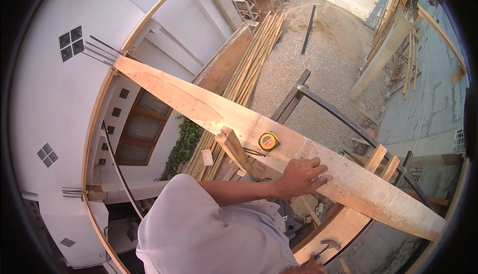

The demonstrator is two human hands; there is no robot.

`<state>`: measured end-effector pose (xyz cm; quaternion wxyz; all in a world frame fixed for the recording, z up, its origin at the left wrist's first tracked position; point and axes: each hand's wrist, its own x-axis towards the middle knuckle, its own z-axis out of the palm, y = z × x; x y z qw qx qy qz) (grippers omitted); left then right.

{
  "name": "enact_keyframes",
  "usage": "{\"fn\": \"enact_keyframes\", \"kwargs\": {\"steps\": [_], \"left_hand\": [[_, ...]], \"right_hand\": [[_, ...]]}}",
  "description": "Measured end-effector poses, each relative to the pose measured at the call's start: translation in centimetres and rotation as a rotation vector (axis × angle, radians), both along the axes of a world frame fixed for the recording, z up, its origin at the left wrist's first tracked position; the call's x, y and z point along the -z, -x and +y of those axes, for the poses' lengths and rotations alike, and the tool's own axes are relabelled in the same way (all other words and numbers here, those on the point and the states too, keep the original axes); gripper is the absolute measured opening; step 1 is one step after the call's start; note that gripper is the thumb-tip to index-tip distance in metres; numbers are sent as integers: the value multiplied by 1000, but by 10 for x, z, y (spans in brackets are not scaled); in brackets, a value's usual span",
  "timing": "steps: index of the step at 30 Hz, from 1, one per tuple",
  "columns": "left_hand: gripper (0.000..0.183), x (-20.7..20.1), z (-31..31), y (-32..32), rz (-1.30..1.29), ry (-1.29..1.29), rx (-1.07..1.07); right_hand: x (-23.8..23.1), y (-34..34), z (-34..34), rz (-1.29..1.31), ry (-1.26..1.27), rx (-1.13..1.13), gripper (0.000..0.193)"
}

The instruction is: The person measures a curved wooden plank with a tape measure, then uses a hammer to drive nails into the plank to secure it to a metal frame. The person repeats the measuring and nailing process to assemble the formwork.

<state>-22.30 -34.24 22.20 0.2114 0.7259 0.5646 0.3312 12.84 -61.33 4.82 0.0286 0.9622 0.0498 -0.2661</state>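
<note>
A long wooden plank [239,119] crosses in front of me, from upper left to lower right. On it rests my left hand [301,177], fingers curled and thumb drawn in near the plank's near edge; whatever they hold, if anything, is too small to make out. A yellow and black tape measure [269,141] lies on the plank just beyond that hand. At the lower edge my right hand [312,266] is closed round the handle of a claw hammer [329,245], whose metal head shows above a lower board [343,226]. Most of that hand is cut off.
A short upright timber [232,149] stands against the plank's near side. Dark metal bars [338,112] run beyond it, above gravel ground [298,82]. Bamboo poles [254,60] lie far below, beside a white house wall [45,100]. Two wood pieces [383,163] project at right.
</note>
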Motion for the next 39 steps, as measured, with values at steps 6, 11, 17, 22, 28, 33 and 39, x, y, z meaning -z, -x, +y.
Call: {"fn": "enact_keyframes", "kwargs": {"steps": [6, 11, 17, 22, 28, 33, 39], "left_hand": [[20, 19, 2, -3, 113, 110, 39], [28, 23, 7, -3, 107, 223, 121], [23, 24, 9, -2, 82, 232, 146], [23, 23, 12, 0, 95, 253, 193], [24, 23, 12, 0, 145, 242, 235], [23, 21, 10, -3, 221, 213, 277], [19, 19, 8, -4, 366, 94, 386]], "right_hand": [[8, 15, 43, -24, -21, -72, 111], [16, 18, 50, -33, -23, -68, 111], [21, 14, 45, -54, -35, -54, 111], [24, 14, 29, -64, -37, -29, 110], [28, 15, 9, -84, -45, 6, 110], [35, 14, -13, -106, -55, 36, 109], [42, -11, -30, -157, -74, 41, 109]]}}
